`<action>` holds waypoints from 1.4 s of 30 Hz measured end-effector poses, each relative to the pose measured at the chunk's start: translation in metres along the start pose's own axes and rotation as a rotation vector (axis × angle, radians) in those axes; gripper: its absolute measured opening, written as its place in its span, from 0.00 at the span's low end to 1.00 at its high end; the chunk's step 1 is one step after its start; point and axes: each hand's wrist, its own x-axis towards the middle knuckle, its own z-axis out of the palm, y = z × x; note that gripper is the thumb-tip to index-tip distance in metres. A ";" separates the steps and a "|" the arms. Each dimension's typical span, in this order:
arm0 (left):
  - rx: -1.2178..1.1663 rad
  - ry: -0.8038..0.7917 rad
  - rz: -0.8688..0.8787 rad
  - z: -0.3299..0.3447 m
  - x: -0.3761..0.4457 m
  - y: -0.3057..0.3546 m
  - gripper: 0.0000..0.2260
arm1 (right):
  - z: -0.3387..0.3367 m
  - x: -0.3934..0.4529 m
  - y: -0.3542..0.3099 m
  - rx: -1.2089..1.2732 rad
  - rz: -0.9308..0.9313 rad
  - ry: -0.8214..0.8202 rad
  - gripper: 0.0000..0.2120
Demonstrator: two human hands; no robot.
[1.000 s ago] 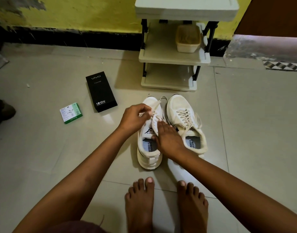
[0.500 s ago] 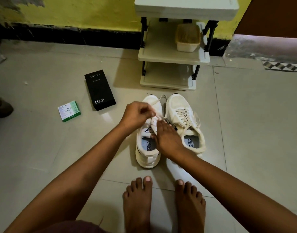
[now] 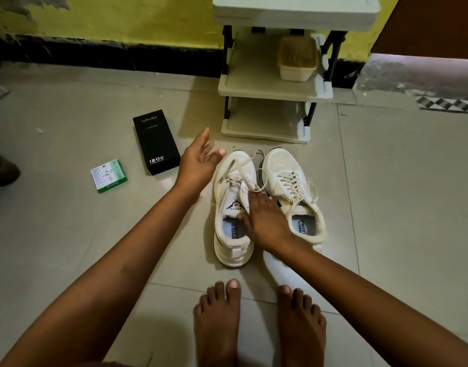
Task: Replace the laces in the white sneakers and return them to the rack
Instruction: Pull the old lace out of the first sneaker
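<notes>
on the tiled floor [image 3: 386, 207], in front of a low white shoe rack [image 3: 273, 88], two white sneakers stand side by side with their toes toward the rack. left sneaker [image 3: 232, 207]: partly unlaced, with a loose lace [image 3: 243, 165] running over its toe and a lace end trailing toward the other shoe. right sneaker [image 3: 288, 178]: laced across the tongue, with its lace ends hanging loose at the sides. printed insoles show inside both shoes. right hand [image 3: 264, 215]: laid palm down over the tongue and collar of the left sneaker, fingers nearly straight, fingertips at the lacing; whether they pinch the lace cannot be told. left hand [image 3: 198, 162]: raised just left of the left sneaker's toe, fingers spread and relaxed, holding nothing, blurred at the fingertips. two bare feet [image 3: 256, 327] stand on the floor just behind the shoes. a black phone box [image 3: 156, 141] lies on the floor left of the left hand, and a small green and white packet [image 3: 109, 175] lies farther left, apart from the box. the rack's middle shelf carries a cream container [image 3: 297, 63] at its right side. a yellow wall [image 3: 135, 19] with a dark base strip runs behind the rack.
</notes>
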 end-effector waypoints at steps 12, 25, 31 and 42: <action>0.684 -0.537 0.030 -0.013 -0.012 -0.027 0.29 | -0.041 0.038 0.011 0.401 0.074 0.236 0.28; 0.716 -0.616 -0.067 -0.025 -0.010 -0.037 0.39 | -0.065 0.053 -0.014 -0.312 -0.135 -0.137 0.23; 1.001 -0.597 0.070 -0.008 -0.016 -0.033 0.32 | -0.055 0.066 -0.023 -0.270 0.028 -0.090 0.18; 1.032 -0.579 0.080 -0.002 -0.019 -0.033 0.25 | -0.051 0.062 -0.018 -0.002 0.108 -0.014 0.14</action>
